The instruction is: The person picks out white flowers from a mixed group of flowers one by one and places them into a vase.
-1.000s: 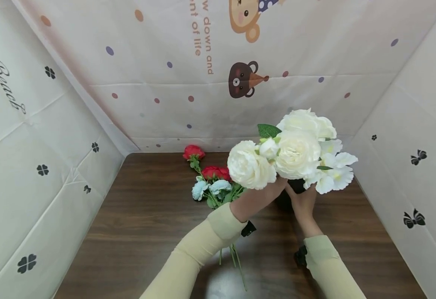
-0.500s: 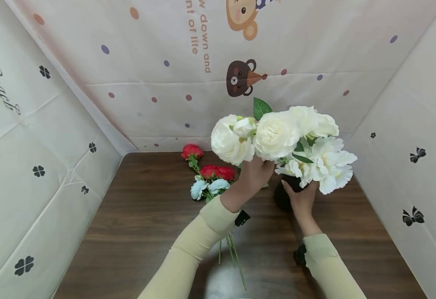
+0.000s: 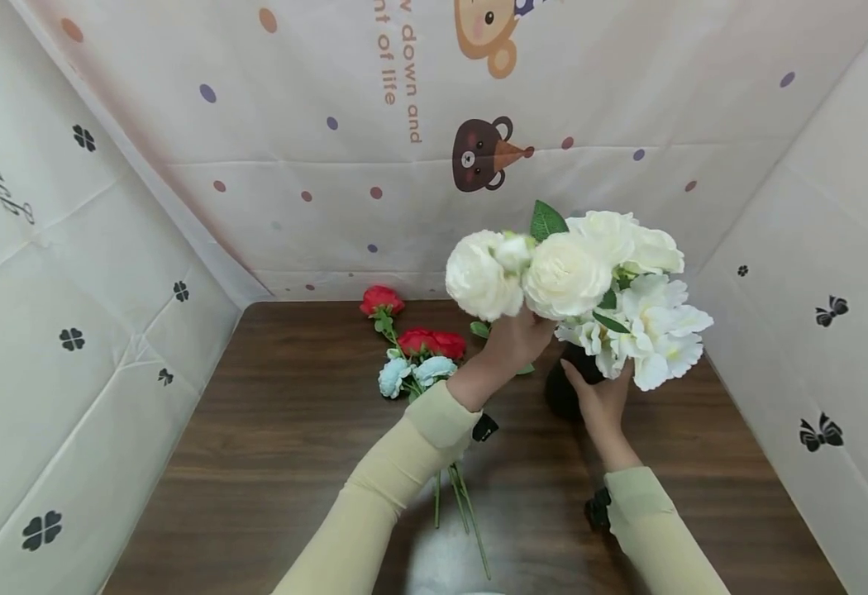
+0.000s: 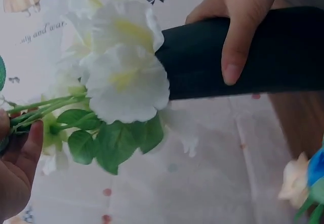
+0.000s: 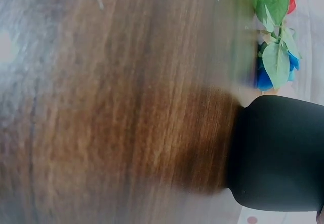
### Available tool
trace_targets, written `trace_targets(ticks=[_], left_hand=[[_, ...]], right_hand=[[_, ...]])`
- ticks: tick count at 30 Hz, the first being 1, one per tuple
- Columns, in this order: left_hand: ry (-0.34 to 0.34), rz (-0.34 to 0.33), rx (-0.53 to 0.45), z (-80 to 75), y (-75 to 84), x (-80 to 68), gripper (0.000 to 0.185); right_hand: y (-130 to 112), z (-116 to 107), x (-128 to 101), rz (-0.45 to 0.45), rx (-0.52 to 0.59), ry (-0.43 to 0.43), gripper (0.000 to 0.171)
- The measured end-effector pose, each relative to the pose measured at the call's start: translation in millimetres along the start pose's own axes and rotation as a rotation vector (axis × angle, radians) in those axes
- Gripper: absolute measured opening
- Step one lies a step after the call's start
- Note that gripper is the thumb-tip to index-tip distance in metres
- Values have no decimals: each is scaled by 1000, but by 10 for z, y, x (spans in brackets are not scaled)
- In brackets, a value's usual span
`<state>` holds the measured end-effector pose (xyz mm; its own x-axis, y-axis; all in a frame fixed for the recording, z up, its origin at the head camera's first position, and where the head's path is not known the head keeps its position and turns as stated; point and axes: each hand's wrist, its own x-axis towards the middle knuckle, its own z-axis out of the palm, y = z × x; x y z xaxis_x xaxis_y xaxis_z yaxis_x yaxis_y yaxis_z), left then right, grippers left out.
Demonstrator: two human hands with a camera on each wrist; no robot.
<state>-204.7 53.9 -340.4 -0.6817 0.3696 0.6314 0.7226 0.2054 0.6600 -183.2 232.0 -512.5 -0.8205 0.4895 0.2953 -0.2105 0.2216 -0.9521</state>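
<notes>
My left hand (image 3: pixel 514 340) pinches the green stems (image 4: pixel 48 107) of white artificial flowers (image 3: pixel 566 274), held up to the left of the vase mouth. Round white blooms and a bud hide its fingertips in the head view. The right hand (image 3: pixel 607 401) grips a black vase (image 3: pixel 564 392) near its top, thumb along the side in the left wrist view. Ruffled white flowers (image 3: pixel 660 330) with yellow centres and green leaves stand at the vase's mouth, overlapping the held bunch. In the right wrist view, the base of the vase (image 5: pixel 278 153) stands on the wooden table.
Red flowers (image 3: pixel 430 342) and pale blue flowers (image 3: pixel 434 370) lie left of the vase on the brown table (image 3: pixel 278 430), their stems (image 3: pixel 471 512) pointing toward the front. A blue flower (image 5: pixel 264 78) shows beyond the vase. Printed cloth walls (image 3: pixel 315 223) enclose the back and sides.
My left hand has drawn the round white flowers left and up from the vase mouth, then shifted slightly back right. The right hand keeps its grip on the vase.
</notes>
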Motion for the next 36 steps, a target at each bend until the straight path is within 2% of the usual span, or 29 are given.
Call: trace_targets(ticks=[4,7,9,12,15,17,21,23,25,27,30,32,36], left_hand=[[47,78,77,-109,78,23,10],[118,118,9,-223,170,27,15],[142,109,-59,-294,227,18,14],[190,98,-83,-387,292,21,12],[242,79,-83,-470,348,40,14],[279,74,-121,-526,373,48,18],[388,151,-179,-656,392,64,21],[434,183,-164,-702,381,68,21],[469,175,-132,-722,371,70,22],[479,125,-137,-703,354,70,23],[451,31,-211,-631,319,75,30],[424,-7,-264,-572,288,79,33],[373,-25,-286,-472,231,105,35]], right_hand=[[-144,12,-41,-5,-6,-4,98],[-270,15,-78,-7,-7,-3,97],[-310,17,-90,-8,-14,-1,98],[-335,17,-89,-10,-14,-4,99],[-330,12,-77,-3,-11,-10,100],[-288,9,-62,-1,-6,-12,99],[-107,-3,-13,-3,-21,-4,100],[-10,-17,18,1,-34,2,101],[11,-28,28,3,-51,8,101],[15,-36,29,8,-54,12,101],[11,-41,21,10,-66,8,100],[9,-41,10,10,-77,4,100],[15,-38,-2,4,-77,8,99]])
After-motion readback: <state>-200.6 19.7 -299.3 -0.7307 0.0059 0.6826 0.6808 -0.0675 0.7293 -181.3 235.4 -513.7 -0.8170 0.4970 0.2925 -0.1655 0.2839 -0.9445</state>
